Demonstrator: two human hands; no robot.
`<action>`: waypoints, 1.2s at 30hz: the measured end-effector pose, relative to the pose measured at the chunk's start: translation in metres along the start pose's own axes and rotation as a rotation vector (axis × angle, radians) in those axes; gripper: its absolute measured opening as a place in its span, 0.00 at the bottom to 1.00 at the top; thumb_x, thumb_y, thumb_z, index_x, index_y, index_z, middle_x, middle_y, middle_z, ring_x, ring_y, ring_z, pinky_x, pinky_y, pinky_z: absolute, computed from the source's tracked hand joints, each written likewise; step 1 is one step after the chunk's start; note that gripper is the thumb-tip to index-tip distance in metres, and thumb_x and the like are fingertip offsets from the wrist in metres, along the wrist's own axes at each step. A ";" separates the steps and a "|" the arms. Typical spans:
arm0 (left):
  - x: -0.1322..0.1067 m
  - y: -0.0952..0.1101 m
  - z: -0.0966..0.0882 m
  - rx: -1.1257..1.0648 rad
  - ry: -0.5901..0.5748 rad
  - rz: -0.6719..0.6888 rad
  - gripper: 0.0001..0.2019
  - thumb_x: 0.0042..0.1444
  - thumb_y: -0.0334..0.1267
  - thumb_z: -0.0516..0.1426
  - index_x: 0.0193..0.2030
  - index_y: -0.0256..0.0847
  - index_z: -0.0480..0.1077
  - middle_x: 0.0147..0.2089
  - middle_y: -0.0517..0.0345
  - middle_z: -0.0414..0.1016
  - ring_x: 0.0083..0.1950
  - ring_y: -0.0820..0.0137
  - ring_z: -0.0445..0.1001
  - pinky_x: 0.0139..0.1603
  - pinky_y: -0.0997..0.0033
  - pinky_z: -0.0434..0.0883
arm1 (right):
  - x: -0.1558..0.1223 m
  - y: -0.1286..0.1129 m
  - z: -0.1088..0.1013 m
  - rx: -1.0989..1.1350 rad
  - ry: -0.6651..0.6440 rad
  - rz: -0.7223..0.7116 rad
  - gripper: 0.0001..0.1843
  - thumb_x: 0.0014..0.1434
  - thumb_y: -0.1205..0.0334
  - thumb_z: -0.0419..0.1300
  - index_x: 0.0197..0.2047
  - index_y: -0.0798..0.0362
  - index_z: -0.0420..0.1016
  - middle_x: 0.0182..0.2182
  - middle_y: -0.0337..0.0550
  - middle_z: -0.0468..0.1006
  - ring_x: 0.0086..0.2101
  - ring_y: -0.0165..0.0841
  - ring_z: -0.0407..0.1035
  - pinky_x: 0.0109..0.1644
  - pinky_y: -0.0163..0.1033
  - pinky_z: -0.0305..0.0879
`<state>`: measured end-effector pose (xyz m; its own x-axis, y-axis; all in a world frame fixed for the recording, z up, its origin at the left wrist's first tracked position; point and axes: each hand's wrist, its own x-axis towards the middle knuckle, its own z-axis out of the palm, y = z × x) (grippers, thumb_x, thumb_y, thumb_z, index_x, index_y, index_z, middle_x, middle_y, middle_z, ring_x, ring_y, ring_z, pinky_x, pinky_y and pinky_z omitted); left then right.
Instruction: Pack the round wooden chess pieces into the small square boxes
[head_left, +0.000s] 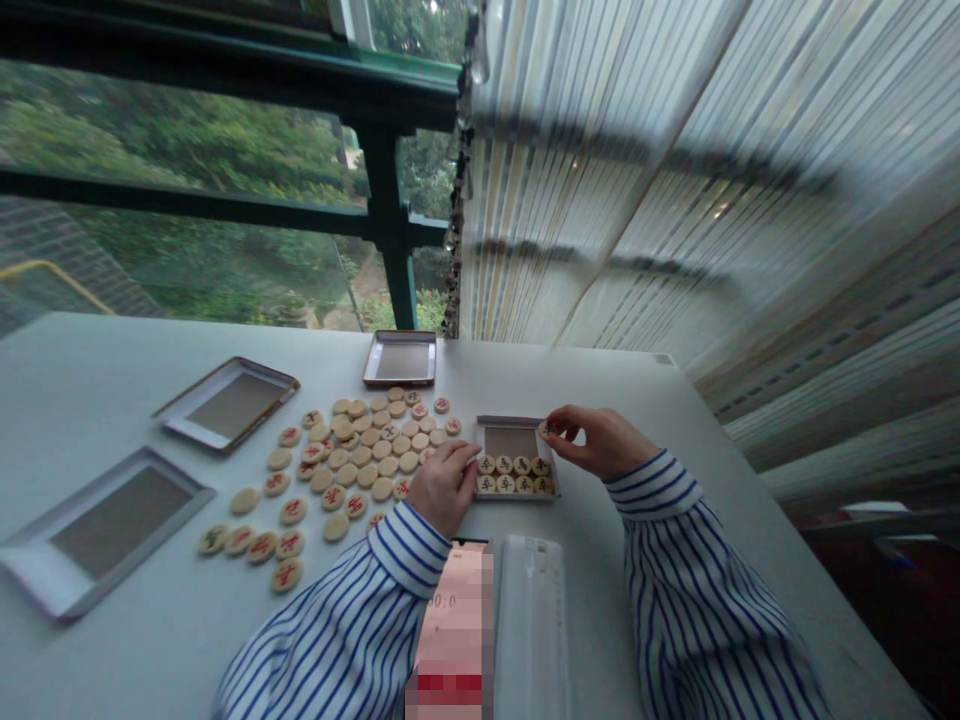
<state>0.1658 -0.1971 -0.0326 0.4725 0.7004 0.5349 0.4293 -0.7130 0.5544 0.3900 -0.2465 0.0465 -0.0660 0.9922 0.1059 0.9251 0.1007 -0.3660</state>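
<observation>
One round piece sits pinched in the right grip.

right hand pinched between thumb and fingers; left hand back upward, fingers bent.

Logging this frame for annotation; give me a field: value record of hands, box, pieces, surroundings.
left hand: at the box's left side
right hand: pinching a piece at the far right corner
box: holds eight pieces, two rows of four, black characters up
loose pieces: spread left of the box, many blank side up, others red or black
trays: far tray, middle tray, near tray
nearest edge: phone, pale case
</observation>
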 end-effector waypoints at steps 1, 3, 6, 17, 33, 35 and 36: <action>0.000 0.000 0.000 -0.001 0.001 0.002 0.10 0.53 0.30 0.50 0.40 0.37 0.70 0.38 0.50 0.74 0.39 0.68 0.73 0.41 0.68 0.71 | 0.002 0.001 0.001 -0.010 -0.012 -0.001 0.10 0.52 0.58 0.56 0.36 0.53 0.73 0.26 0.40 0.76 0.27 0.29 0.69 0.32 0.33 0.63; -0.001 0.000 0.000 -0.003 0.001 0.000 0.10 0.53 0.30 0.50 0.40 0.37 0.70 0.38 0.51 0.74 0.39 0.68 0.73 0.41 0.68 0.72 | 0.005 0.003 0.004 -0.026 -0.033 -0.003 0.10 0.52 0.59 0.56 0.36 0.53 0.73 0.26 0.40 0.76 0.26 0.28 0.69 0.32 0.33 0.63; -0.001 -0.001 0.000 0.000 0.003 -0.007 0.11 0.53 0.30 0.50 0.41 0.38 0.70 0.38 0.51 0.73 0.39 0.68 0.73 0.41 0.68 0.72 | 0.008 0.007 0.009 -0.042 -0.060 -0.023 0.09 0.51 0.59 0.56 0.35 0.53 0.73 0.27 0.41 0.75 0.26 0.28 0.67 0.31 0.32 0.62; -0.004 -0.003 0.002 0.007 -0.015 0.005 0.10 0.54 0.30 0.50 0.41 0.37 0.70 0.38 0.51 0.73 0.40 0.67 0.72 0.42 0.68 0.71 | 0.012 0.009 0.015 -0.083 -0.128 -0.029 0.10 0.52 0.58 0.56 0.35 0.53 0.74 0.28 0.41 0.74 0.23 0.26 0.64 0.29 0.32 0.58; -0.004 -0.002 0.004 -0.021 -0.007 0.014 0.09 0.54 0.30 0.52 0.40 0.35 0.70 0.37 0.50 0.74 0.38 0.68 0.72 0.39 0.69 0.72 | 0.014 0.010 0.020 -0.148 -0.261 0.035 0.14 0.53 0.56 0.53 0.39 0.51 0.74 0.27 0.40 0.76 0.27 0.29 0.68 0.32 0.32 0.58; -0.004 -0.002 0.004 -0.023 -0.006 0.015 0.09 0.54 0.30 0.52 0.40 0.34 0.70 0.37 0.50 0.74 0.38 0.68 0.72 0.39 0.69 0.72 | 0.015 0.011 0.021 -0.150 -0.272 0.035 0.14 0.53 0.56 0.53 0.39 0.51 0.74 0.27 0.41 0.76 0.27 0.29 0.68 0.32 0.31 0.58; -0.004 -0.002 0.004 -0.024 -0.006 0.016 0.09 0.54 0.30 0.52 0.40 0.35 0.70 0.37 0.50 0.74 0.38 0.69 0.72 0.39 0.69 0.72 | 0.015 0.012 0.022 -0.150 -0.277 0.036 0.14 0.53 0.56 0.53 0.39 0.51 0.74 0.27 0.41 0.76 0.27 0.29 0.68 0.32 0.31 0.58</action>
<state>0.1660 -0.1987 -0.0387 0.4841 0.6883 0.5402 0.4032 -0.7234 0.5604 0.3917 -0.2291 0.0239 -0.1122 0.9794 -0.1681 0.9722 0.0732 -0.2223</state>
